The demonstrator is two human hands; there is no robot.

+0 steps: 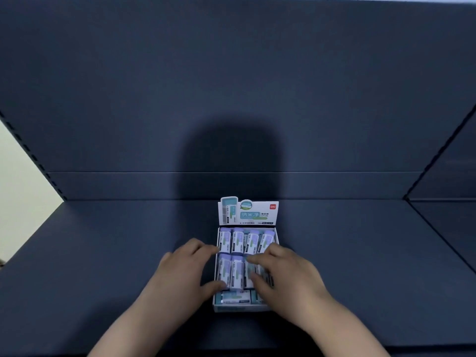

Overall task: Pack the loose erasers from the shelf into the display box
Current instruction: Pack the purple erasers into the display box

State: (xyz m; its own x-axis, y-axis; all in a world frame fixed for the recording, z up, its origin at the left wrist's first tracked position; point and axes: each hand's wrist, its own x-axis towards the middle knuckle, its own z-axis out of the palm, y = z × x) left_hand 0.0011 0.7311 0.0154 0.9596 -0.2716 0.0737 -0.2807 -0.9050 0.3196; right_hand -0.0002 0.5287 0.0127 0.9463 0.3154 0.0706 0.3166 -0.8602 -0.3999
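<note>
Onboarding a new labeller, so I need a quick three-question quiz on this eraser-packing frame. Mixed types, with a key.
1. True or false: loose erasers lie on the shelf beside the box.
2. Fill in: the box's printed flap stands ___ at the back.
3. The right hand lies: A on the flap, B over the erasers in the box, C flat on the shelf.
Key: 1 false; 2 upright; 3 B.

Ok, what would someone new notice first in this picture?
The white cardboard display box, filled with purple-topped erasers, sits centre front on the dark blue shelf. The left hand touches its left side and the right hand lies over the near-right erasers. A rounded shadow falls on the back panel.
</note>
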